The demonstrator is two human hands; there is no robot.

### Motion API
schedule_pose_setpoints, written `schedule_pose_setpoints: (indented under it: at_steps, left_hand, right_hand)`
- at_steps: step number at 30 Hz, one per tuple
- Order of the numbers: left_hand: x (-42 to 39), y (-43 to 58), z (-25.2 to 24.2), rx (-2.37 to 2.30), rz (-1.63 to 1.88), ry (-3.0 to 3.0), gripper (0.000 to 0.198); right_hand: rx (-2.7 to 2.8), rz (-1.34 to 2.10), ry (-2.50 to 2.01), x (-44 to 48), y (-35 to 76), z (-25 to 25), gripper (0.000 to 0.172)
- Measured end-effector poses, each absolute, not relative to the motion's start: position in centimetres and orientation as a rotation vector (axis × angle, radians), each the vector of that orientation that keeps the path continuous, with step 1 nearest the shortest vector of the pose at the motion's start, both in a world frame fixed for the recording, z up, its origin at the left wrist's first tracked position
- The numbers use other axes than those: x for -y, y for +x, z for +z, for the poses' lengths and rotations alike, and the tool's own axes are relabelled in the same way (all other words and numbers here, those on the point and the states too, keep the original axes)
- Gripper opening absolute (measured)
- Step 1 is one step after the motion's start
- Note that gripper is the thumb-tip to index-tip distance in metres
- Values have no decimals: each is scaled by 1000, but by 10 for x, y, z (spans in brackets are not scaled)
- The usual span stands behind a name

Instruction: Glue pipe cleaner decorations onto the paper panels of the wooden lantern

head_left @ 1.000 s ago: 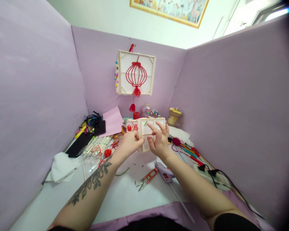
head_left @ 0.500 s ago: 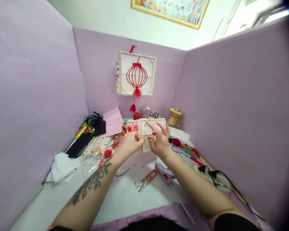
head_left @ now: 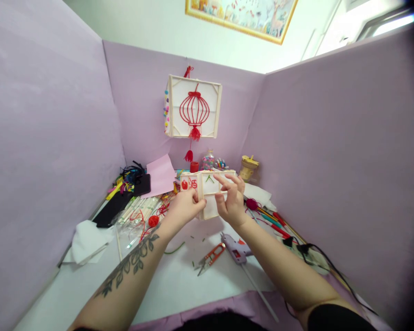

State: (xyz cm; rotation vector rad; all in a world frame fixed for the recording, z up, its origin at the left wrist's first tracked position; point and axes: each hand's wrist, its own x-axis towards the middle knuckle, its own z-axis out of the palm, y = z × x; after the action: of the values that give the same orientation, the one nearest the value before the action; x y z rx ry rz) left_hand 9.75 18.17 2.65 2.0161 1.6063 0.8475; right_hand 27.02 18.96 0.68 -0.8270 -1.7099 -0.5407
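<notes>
A small box-shaped lantern with pale stick edges and white panels is held upright above the table. My left hand is closed on its near left corner. Red shapes decorate its left face. On the upper left panel of the other face sits a green piece formed of two slanting strokes. My right hand is spread at that face, the index fingertip close to the green piece; whether it touches I cannot tell. Below lie orange-handled thread snips and a lilac glue gun.
A larger lantern with red tassels hangs at the back panel. Left are a pink sheet, bagged sticks and a red yarn ball. Right are a lidded cup, coloured rods and a power strip with black cords.
My right index finger has shifted slightly right on the panel, and more of the green piece shows. My left hand keeps its hold. The whole view has moved slightly.
</notes>
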Motion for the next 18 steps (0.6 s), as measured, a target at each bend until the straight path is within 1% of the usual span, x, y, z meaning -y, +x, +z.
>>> schedule_pose_setpoints:
  at_steps: [3, 6, 9, 13, 15, 18]
  left_hand:
    - [-182, 98, 25, -1595, 850, 2023, 27]
    - [-182, 97, 24, -1590, 862, 2033, 27]
    - [-183, 97, 25, -1592, 865, 2037, 26]
    - [-183, 97, 24, -1592, 875, 2034, 25]
    - [-184, 97, 23, -1586, 878, 2041, 26]
    - [-185, 96, 21, -1568, 883, 2056, 27]
  right_hand:
    - [1796, -552, -877, -195, 270, 5, 39]
    - [1834, -535, -901, -196, 270, 3, 40]
    - [1737, -498, -831, -190, 272, 4, 32]
    - [1632, -430, -816, -187, 274, 11, 13]
    - [1645, -350, -887, -191, 275, 13, 11]
    - [1658, -182, -935, -202, 275, 15, 16]
